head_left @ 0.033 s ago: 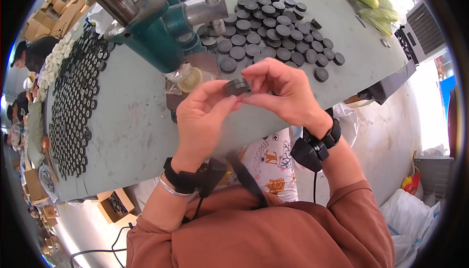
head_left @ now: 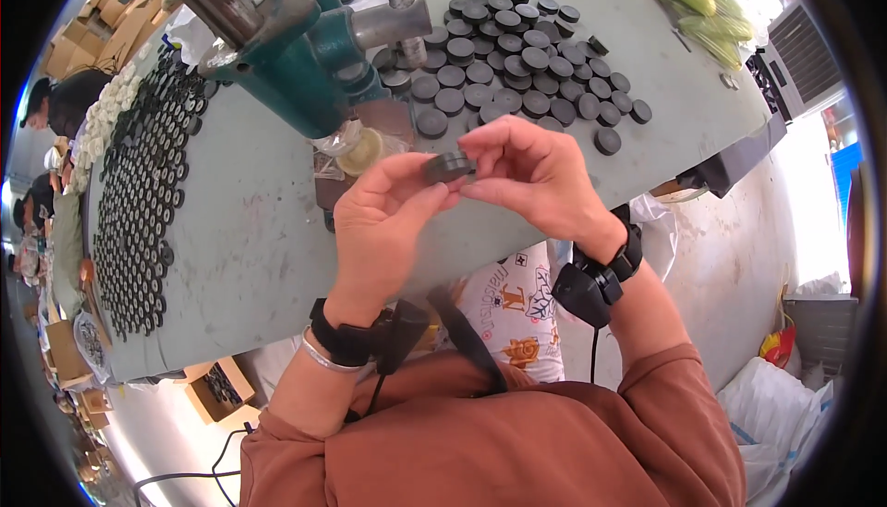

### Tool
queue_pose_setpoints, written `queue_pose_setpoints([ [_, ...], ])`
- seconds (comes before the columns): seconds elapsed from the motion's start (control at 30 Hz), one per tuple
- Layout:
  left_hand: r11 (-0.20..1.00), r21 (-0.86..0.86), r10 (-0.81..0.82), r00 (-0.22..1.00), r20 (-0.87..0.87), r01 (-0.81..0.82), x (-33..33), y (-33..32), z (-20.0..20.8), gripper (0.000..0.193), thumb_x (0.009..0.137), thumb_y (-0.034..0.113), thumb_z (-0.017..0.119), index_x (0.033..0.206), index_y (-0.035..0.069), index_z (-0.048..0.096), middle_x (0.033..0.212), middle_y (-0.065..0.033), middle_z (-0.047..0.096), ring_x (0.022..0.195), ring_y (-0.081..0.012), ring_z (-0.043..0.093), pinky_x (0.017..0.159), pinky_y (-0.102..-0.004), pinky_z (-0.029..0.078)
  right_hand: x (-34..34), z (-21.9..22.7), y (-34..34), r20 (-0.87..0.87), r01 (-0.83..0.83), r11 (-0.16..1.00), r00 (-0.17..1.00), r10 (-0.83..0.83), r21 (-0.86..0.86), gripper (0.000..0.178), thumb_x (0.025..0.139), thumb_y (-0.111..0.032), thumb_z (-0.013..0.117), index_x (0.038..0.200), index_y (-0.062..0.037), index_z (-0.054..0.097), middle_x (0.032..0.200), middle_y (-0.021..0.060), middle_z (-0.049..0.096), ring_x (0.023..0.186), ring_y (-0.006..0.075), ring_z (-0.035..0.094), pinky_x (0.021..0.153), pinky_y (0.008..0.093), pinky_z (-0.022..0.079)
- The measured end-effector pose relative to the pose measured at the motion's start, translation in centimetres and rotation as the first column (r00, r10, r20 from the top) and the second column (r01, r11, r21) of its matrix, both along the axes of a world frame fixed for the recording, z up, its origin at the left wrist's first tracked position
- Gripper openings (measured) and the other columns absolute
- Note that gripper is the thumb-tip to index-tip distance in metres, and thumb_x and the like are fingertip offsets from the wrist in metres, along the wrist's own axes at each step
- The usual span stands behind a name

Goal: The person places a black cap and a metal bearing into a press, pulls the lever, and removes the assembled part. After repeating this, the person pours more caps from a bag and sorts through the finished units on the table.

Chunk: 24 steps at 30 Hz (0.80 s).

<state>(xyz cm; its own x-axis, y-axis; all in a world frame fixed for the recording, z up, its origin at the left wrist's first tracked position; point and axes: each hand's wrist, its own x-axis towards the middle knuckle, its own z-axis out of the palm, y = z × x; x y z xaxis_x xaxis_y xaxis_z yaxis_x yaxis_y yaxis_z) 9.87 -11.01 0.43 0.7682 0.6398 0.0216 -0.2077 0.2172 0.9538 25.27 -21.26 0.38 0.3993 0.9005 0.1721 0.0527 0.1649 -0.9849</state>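
A thick black round disc (head_left: 447, 168) with a groove round its side is held up in front of the press. My left hand (head_left: 381, 222) pinches it between thumb and fingers at its left and lower edge. The curled fingers and thumb of my right hand (head_left: 531, 174) close round its right edge; exactly where those fingertips touch is partly hidden. Just behind my hands is the green press (head_left: 291, 82), with a pale yellowish round piece (head_left: 358, 151) at its base. Beyond my right hand lies a heap of similar black discs (head_left: 534, 56).
Many small ringed black wheels (head_left: 139, 202) cover the left of the grey table (head_left: 249, 257), with white pieces (head_left: 115, 109) behind them. Bagged green vegetables (head_left: 707, 12) lie at the far right. An open cardboard box (head_left: 220, 389) stands below the table's left edge.
The disc turns slightly between my fingers, and my right hand shifts a little down. Everything else stays in place.
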Motion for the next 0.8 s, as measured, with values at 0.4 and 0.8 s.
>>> queue_pose_setpoints([
  [0.4, 0.999, -0.015, -0.045, 0.991, 0.13, 0.048, -0.2, -0.1, 0.0, 0.029, 0.083, -0.011, 0.056, 0.111, -0.002, 0.058, 0.107, -0.0102, 0.063, 0.097, -0.017, 0.061, 0.084, -0.0302, 0.053, -1.5, 0.8, -0.2, 0.236, 0.088, 0.979, 0.963, -0.131, 0.183, 0.02, 0.072, 0.001, 0.073, 0.091, -0.0057, 0.067, 0.085, 0.0012, 0.058, 0.066, 0.0063, 0.051, 0.058, 0.0202, 0.043],
  [0.8, 0.969, -0.173, -0.196, 0.976, -0.092, 0.178, -0.3, -0.8, 0.9, 0.023, 0.095, 0.011, 0.049, 0.11, -0.004, 0.058, 0.099, -0.0142, 0.065, 0.086, -0.0219, 0.066, 0.076, -0.0332, 0.057, -1.6, 0.5, -0.4, -0.183, 0.039, 0.999, 0.983, -0.033, 0.029, 0.023, 0.08, -0.006, 0.069, 0.101, 0.0, 0.063, 0.078, 0.0011, 0.06, 0.061, 0.0073, 0.053, 0.057, 0.0193, 0.044],
])
